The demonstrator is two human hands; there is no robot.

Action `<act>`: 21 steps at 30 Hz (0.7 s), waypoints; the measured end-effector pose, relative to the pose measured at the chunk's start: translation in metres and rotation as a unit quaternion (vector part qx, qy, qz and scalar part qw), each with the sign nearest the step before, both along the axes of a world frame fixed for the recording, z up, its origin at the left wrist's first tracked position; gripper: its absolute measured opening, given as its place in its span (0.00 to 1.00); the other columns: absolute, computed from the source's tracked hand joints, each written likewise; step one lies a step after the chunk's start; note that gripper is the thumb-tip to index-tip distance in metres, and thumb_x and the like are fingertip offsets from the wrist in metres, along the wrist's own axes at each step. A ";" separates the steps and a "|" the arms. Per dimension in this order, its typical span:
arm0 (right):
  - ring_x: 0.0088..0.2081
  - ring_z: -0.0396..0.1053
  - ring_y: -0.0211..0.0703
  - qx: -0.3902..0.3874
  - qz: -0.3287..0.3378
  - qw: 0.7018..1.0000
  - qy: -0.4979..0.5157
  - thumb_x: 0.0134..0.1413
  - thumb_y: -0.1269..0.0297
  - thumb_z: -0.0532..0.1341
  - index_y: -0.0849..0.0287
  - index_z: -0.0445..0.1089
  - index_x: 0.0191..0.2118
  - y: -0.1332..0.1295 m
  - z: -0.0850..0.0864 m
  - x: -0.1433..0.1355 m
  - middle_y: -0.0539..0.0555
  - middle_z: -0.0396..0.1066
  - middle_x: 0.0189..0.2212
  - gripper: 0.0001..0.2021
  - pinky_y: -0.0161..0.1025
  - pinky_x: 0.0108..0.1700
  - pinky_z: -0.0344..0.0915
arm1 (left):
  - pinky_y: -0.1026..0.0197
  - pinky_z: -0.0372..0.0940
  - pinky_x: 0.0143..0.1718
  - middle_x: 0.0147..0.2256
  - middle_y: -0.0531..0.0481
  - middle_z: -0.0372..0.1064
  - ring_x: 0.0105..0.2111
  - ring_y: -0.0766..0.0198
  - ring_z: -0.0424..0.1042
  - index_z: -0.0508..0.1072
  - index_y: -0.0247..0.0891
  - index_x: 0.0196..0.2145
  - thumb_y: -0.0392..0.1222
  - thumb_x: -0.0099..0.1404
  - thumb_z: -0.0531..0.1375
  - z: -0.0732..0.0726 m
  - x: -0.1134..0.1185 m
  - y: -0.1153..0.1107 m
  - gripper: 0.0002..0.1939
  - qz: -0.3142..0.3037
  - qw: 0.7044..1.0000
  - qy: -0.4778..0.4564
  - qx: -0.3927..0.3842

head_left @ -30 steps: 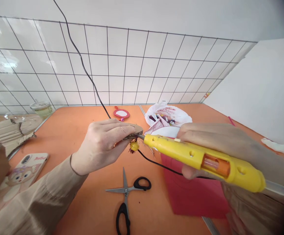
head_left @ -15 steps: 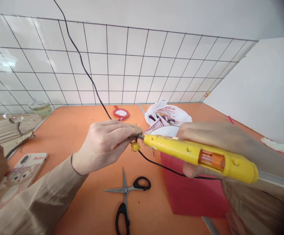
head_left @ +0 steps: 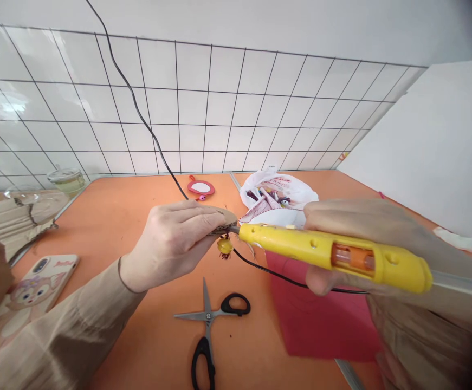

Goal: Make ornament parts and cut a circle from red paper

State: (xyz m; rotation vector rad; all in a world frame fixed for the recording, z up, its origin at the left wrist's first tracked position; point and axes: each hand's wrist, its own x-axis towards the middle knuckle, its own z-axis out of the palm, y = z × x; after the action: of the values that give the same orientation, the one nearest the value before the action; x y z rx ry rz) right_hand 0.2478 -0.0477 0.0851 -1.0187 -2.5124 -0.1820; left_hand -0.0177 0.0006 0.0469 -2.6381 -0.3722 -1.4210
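Observation:
My left hand (head_left: pixel 174 241) pinches a round cardboard piece (head_left: pixel 222 215) over the middle of the table. A yellow bead (head_left: pixel 225 245) with dark red threads hangs under the cardboard's right edge. My right hand (head_left: pixel 349 222) is closed round a yellow glue gun (head_left: pixel 292 244), with a clear glue stick coming out of its rear. The gun's metal tip points left and meets the cardboard's edge. Below the hands lie open scissors (head_left: pixel 208 316) with black handles. A black cord (head_left: pixel 268 270) runs behind both hands.
Red sheet (head_left: pixel 321 319) lies under the right hand. White plastic bag (head_left: pixel 296 187) and red-rimmed oval piece (head_left: pixel 201 188) are farther back. At the left are a phone (head_left: pixel 36 292), torn cardboard (head_left: pixel 8 222) and a lidded cup (head_left: pixel 68 181). A tiled wall stands behind.
The yellow bead has swung slightly down, its threads now pointing downward. The glue gun's rear and my right hand have shifted slightly, while the tip stays at the cardboard's edge.

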 end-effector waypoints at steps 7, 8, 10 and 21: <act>0.21 0.53 0.35 0.007 0.040 0.999 0.020 0.61 0.40 0.55 0.56 0.58 0.26 0.002 0.001 -0.001 0.44 0.54 0.19 0.24 0.38 0.25 0.46 | 0.65 0.73 0.38 0.36 0.47 0.81 0.34 0.65 0.79 0.75 0.37 0.42 0.27 0.65 0.59 0.001 0.000 0.001 0.11 0.012 1.000 0.008 -0.002; 0.22 0.55 0.35 -0.005 0.044 0.999 0.018 0.61 0.41 0.55 0.56 0.60 0.27 0.002 0.001 -0.001 0.45 0.56 0.20 0.23 0.37 0.25 0.47 | 0.64 0.73 0.38 0.37 0.47 0.81 0.34 0.65 0.79 0.75 0.37 0.43 0.27 0.65 0.59 0.001 -0.001 0.002 0.11 0.011 1.000 0.011 -0.004; 0.23 0.58 0.36 -0.031 0.050 0.998 0.015 0.61 0.42 0.56 0.55 0.62 0.30 0.002 0.001 0.000 0.46 0.60 0.22 0.21 0.37 0.25 0.50 | 0.64 0.74 0.39 0.38 0.47 0.81 0.35 0.65 0.79 0.75 0.38 0.44 0.26 0.65 0.58 0.000 -0.001 0.002 0.13 0.008 1.000 0.014 -0.008; 0.28 0.64 0.38 -0.077 0.025 0.996 0.033 0.60 0.43 0.58 0.55 0.65 0.33 -0.004 0.002 -0.003 0.48 0.66 0.26 0.19 0.37 0.30 0.56 | 0.64 0.74 0.37 0.38 0.45 0.81 0.35 0.64 0.79 0.76 0.36 0.44 0.26 0.64 0.59 0.000 -0.001 0.002 0.12 0.008 1.000 0.014 -0.011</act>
State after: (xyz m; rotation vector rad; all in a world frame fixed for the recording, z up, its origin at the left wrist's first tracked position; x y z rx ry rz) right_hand 0.2449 -0.0514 0.0869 -1.0024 -2.5205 0.0607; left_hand -0.0188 0.0026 0.0466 -2.6625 -0.4073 -1.3799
